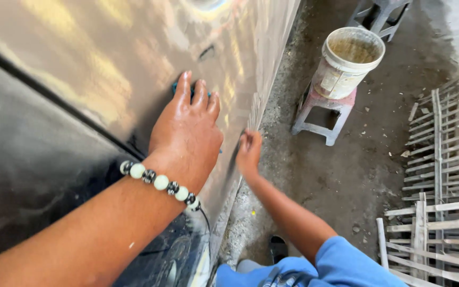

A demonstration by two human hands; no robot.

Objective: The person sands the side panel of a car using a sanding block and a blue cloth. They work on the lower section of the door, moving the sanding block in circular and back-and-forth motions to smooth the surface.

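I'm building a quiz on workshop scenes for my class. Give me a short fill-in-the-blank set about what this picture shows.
1. The left hand presses a small blue pad flat against the grey metal ____.
2. A beaded ____ circles the left wrist.
3. The dirty white bucket stands on a small pink ____.
4. The right hand is at the lower ____ of the panel.

Missing words: panel; bracelet; stool; edge

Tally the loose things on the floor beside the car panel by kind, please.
Buckets: 1, a cream bucket
Stools: 2, a pink stool under the bucket and a grey stool behind
Slatted racks: 1 stack
Total: 4
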